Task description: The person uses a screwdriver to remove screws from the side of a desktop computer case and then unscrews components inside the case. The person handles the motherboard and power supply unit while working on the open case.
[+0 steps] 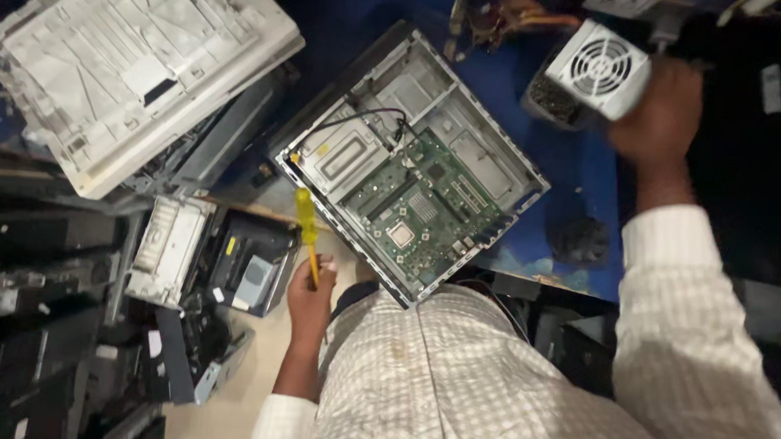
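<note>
White plastic makes the big printer cover [138, 59] that lies upside down at the far left, showing its ribbed inner side. Below it there are dark stacked machines [25, 279] and a smaller grey and white device part [172, 247] beside a black unit [252, 265]. Next to these, the left hand [311, 298] is clenched around a yellow screwdriver [307, 228]; the handle points upward, away from the person, and its top end is just beside the lower left edge of the open computer case [412, 162]. This case lies tilted on a blue surface [583, 168] in the middle, with its side panel off. Inside, a green motherboard [423, 208] with a square processor socket is visible, and a black cable [360, 118] goes over a grey metal drive cage in the upper left part. To the right of the case, a small dark round object [579, 238] rests on the blue surface. At the upper right, the right hand [659, 114] grips a grey power supply unit [594, 74] with a round fan grille, held well apart from the case. Both arms wear sleeves of a light checked shirt [453, 386].
</note>
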